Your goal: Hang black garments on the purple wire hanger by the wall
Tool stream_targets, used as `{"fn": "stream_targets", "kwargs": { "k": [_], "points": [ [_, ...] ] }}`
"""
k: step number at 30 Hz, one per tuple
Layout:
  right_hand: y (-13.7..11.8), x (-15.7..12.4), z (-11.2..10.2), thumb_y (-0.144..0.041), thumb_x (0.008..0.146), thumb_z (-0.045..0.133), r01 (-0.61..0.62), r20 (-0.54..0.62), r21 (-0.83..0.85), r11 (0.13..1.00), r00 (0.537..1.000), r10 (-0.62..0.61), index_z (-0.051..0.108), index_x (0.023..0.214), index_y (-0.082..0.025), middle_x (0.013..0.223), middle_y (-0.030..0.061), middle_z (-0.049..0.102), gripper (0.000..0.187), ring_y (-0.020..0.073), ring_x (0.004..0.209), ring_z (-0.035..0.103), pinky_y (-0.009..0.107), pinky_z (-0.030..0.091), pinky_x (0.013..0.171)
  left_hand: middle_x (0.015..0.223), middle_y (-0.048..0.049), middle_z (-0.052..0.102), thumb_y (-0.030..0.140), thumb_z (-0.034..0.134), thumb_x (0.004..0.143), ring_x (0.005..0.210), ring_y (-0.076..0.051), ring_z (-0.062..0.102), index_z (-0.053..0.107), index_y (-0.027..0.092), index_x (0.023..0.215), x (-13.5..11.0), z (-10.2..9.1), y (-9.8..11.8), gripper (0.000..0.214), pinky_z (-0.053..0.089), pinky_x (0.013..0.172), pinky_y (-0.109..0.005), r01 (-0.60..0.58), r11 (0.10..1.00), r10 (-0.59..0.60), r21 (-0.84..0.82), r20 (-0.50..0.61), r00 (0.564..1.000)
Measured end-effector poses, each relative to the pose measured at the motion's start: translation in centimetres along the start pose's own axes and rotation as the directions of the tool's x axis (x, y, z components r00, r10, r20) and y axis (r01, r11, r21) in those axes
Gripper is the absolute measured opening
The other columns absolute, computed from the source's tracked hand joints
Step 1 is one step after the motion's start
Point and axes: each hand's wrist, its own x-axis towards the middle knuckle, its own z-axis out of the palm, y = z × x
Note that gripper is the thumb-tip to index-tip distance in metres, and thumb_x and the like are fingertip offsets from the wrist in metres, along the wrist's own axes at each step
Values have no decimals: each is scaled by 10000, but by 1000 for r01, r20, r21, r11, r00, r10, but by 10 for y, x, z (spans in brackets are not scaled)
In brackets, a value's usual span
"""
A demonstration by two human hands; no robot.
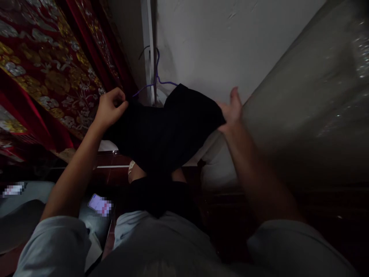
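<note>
A black garment hangs spread between my two hands in front of a white wall. My left hand is closed, pinching the garment's upper left edge. My right hand grips the garment's right edge, with the thumb sticking up. A purple wire hanger hangs on the wall corner just above and behind the garment, apart from both hands. The lower part of the garment droops toward my legs.
A red curtain with gold and silver flower embroidery fills the left. A large pale wrapped surface leans at the right. A lit phone lies below on a dark surface. My sandalled foot shows on the reddish floor.
</note>
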Motion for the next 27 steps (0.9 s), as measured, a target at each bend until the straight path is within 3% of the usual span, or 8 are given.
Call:
{"fn": "stream_targets", "kwargs": {
  "k": [4,12,15,18,21,23,24,27],
  "points": [
    [-6,3,-10,-348,925,727,-195,32,18,981,980,194,722,853,-103,924,111,776,256,218,1042,718,422,542,923,894,-41,722,351,709,923,985,-232,681,711,193,944,15,15,0,159,491,944,-350,1,999,-4,-52,-56,998],
    [-44,-31,15,-280,894,682,107,-236,63,992,968,-90,718,823,-126,849,103,695,173,268,1019,705,447,545,953,1456,-40,597,213,665,993,1350,-162,500,586,178,1368,31,19,41,385,346,1214,-372,-222,971,203,-90,-178,963],
    [-46,-74,36,-416,885,688,281,-332,-131,951,891,-309,702,794,-156,791,58,634,275,230,881,680,408,562,880,1144,-59,703,187,628,999,990,-156,632,657,157,1230,8,17,73,234,517,944,-317,-6,930,-12,-367,-47,999],
    [-45,-123,67,-529,948,632,448,76,-291,845,891,-447,730,1067,-200,926,53,706,363,222,905,699,382,580,867,1058,-80,719,290,454,1091,879,-141,659,650,115,1138,-13,10,101,267,530,869,-301,389,637,-282,-665,269,921],
    [-47,-148,91,-590,998,552,576,754,-83,813,570,-327,652,1340,-201,1164,103,734,528,236,1108,704,363,576,960,936,-57,695,166,436,1049,754,-100,648,621,94,1085,-31,-8,112,202,521,781,-246,567,399,-415,-720,410,812],
    [-48,-142,95,-604,1043,449,504,878,63,862,382,-288,653,1349,-189,1246,119,722,555,221,1188,686,355,553,1020,749,6,629,72,511,916,476,-59,462,632,98,1119,-42,-26,111,237,399,515,-198,648,421,-468,-634,460,755],
    [-47,-133,92,-586,1065,403,474,863,83,877,406,-301,680,1305,-191,1245,116,724,539,212,1194,684,357,541,1040,672,29,592,80,547,858,395,-51,339,652,102,1142,-48,-37,109,304,285,422,-196,679,481,-482,-555,480,733],
    [-34,-97,77,-519,1085,399,449,592,-75,890,739,-323,724,1191,-229,1201,87,735,449,208,1181,677,393,515,1080,631,15,627,219,666,758,402,-63,382,756,117,1092,-67,-68,106,361,254,396,-173,595,776,-505,-211,359,785]
  ]
}}
